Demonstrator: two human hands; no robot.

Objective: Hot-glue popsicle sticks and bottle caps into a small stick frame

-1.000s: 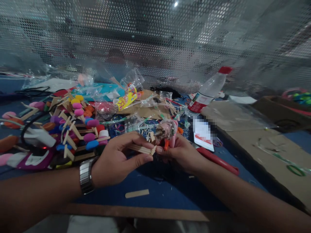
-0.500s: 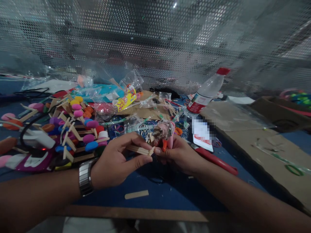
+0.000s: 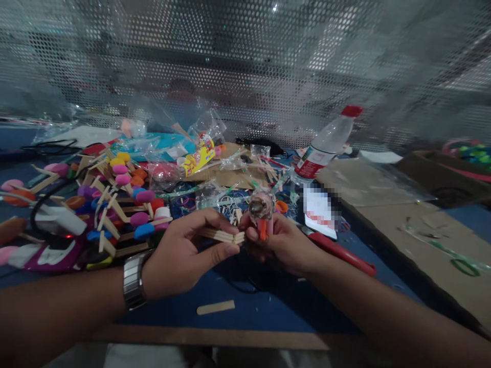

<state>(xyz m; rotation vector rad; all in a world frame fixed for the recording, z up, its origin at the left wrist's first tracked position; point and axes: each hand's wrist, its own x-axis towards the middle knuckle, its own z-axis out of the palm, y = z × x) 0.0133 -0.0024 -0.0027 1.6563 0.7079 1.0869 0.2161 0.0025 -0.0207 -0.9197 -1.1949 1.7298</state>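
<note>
Wooden sticks tipped with coloured foam ovals lie in a loose pile [image 3: 115,204] at the far left of the blue surface [image 3: 245,301], beside a white plug and black cable [image 3: 57,217], heaped close enough to be within an arm's reach. Nearer the middle, the left hand [image 3: 184,253], with a metal watch [image 3: 133,278] at its wrist, pinches a short bundle of sticks [image 3: 224,235] between thumb and fingers and holds it level, its free end pointed straight at the other hand, probably so the end can meet the tool there. A single loose stick [image 3: 216,306] lies on the surface below the hands. The right hand [image 3: 286,245] is clenched around a small pink glue gun [image 3: 264,217] with an orange trigger, held upright with its crusted tip on top, just beside the end of the bundle; whether they touch I cannot tell. Behind the hands lie clear bags and rubber bands [image 3: 215,197], too jumbled to sort out. To the right, red-handled scissors [image 3: 341,250] rest on the surface close to the right wrist, a red-capped bottle [image 3: 326,143] leans farther back, and brown cardboard [image 3: 402,214] covers the right side.
</note>
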